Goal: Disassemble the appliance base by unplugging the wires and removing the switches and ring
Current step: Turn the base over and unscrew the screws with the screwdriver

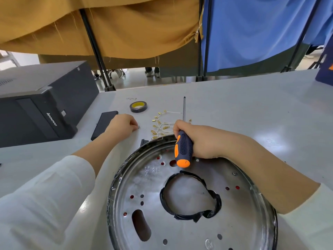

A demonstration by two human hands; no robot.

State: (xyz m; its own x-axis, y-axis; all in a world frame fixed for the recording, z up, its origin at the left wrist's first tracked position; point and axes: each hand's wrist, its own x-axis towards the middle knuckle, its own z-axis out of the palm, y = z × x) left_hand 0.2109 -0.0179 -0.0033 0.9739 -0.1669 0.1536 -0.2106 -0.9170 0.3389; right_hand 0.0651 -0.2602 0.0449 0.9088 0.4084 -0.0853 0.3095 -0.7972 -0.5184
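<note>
Bright, even overhead light on the grey counter point(234, 109), soft shadows under both arms; glare streaks the metal base point(180, 231); wide-angle bending at edges, sleeves blurred near the lower corners

The black computer box point(36, 109) has the word "lenovo" in white letters on its front, turned sideways. The round metal base point(191, 201), to the right of the computer box and nearer the person, has two Chinese signs scratched into it that look like "梦" and another too faint to read. Near its bottom edge is a small round stamp, too blurry to read.
</note>
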